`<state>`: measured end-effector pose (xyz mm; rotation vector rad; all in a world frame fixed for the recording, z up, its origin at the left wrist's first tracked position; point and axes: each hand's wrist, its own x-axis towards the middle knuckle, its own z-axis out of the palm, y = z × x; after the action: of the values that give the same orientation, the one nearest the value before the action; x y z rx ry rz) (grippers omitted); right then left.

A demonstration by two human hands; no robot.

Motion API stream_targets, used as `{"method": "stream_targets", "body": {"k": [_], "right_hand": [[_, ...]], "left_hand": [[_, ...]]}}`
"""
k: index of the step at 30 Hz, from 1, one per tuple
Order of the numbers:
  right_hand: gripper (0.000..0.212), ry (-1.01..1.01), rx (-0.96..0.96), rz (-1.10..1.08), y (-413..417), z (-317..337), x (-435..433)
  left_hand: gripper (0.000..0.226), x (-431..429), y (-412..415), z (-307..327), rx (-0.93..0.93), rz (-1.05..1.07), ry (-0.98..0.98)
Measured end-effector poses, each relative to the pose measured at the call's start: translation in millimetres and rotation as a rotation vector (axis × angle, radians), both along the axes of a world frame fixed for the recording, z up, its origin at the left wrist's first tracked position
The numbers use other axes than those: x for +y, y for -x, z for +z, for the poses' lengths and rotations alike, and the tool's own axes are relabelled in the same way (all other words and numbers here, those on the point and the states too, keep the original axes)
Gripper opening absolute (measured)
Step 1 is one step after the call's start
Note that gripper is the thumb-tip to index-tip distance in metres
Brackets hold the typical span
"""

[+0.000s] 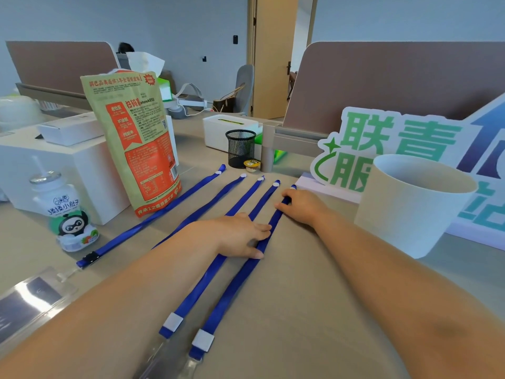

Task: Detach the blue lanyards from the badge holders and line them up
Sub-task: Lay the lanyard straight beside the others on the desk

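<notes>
Several blue lanyards lie side by side on the beige desk, their far ends fanned toward the pen cup. My left hand (240, 236) lies flat across the middle ones, fingertips touching the rightmost lanyard (232, 294). My right hand (300, 206) pinches that same lanyard near its far end. The lanyard beside it (196, 288) and the rightmost one end in white tabs near me, with clear plastic straps (191, 365) below them. The leftmost lanyard (153, 217) ends in a black buckle. A clear badge holder (35, 296) lies at the lower left.
A tall snack bag (136, 143), a small drink bottle (68, 214) and a white box (54, 165) stand on the left. A mesh pen cup (240, 147) and a small yellow pot (252, 165) sit behind the lanyards. A paper cup (415, 203) and a green sign (382, 149) stand on the right.
</notes>
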<state>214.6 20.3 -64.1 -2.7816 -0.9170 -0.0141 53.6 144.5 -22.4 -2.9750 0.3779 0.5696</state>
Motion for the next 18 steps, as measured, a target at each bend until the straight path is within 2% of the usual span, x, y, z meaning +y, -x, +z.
{"method": "stream_targets", "body": {"k": [4, 7, 12, 18], "right_hand": [[0.047, -0.133, -0.049, -0.005, 3.2, -1.4, -2.3], [0.040, -0.066, -0.077, 0.042, 6.4, -0.9, -2.5], [0.038, 0.018, -0.006, 0.067, 12.2, -2.2, 1.9], [0.049, 0.004, 0.006, 0.061, 16.4, -1.3, 4.1]], "left_hand": [[0.048, 2.3, -2.0, -3.9, -0.037, 0.020, 0.062], [0.052, 3.1, -1.3, -5.9, -0.088, 0.016, 0.062], [0.052, 6.3, 1.0, -8.9, -0.178, 0.008, 0.100], [0.041, 10.5, 6.1, -14.0, -0.268, -0.005, 0.134]]}}
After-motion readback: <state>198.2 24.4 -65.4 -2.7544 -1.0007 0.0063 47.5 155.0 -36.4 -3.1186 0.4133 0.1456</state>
